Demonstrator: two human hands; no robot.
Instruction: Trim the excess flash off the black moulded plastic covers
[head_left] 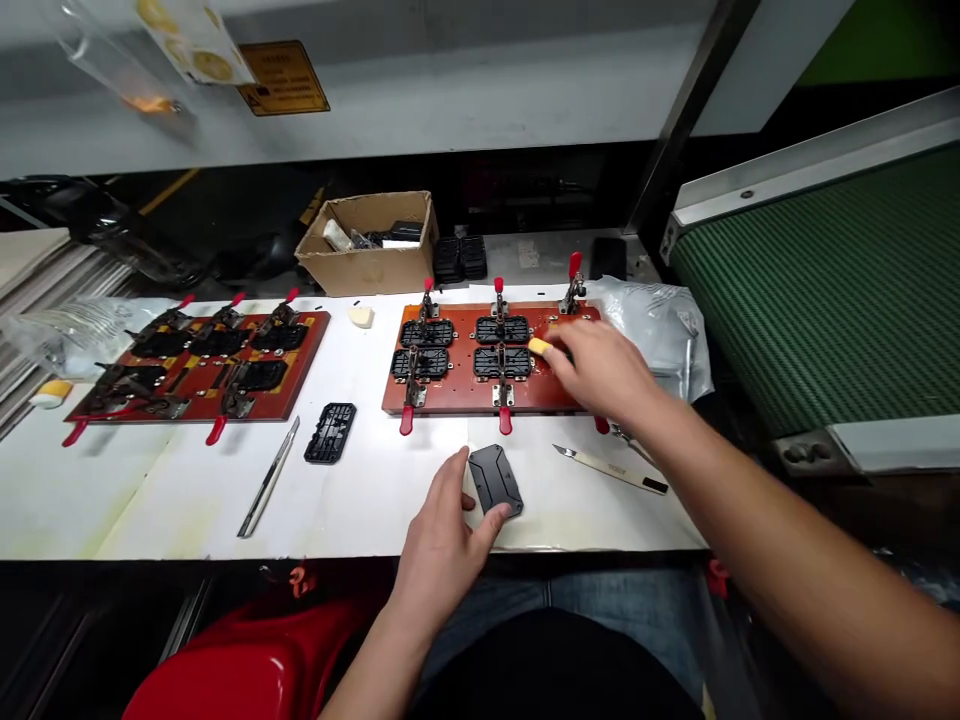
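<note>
- Black clothing (555, 665) lies nearest, at six o'clock.
- Left hand (448, 515), also toward six, grasps a dark-grey rectangular plastic cover (495, 476) between thumb and fingers, over the white tabletop (375, 510).
- Right hand (598, 365), at three o'clock, pinches a small yellow block (538, 347) over a rectangular reddish-brown board (463, 390) with red-handled metal clamps (505, 418).
- Cream-handled craft knife (611, 469) lies at four o'clock.

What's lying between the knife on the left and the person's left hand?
A black plate lies there on the white table, closer to the knife than to the left hand. The head view shows it.
</note>
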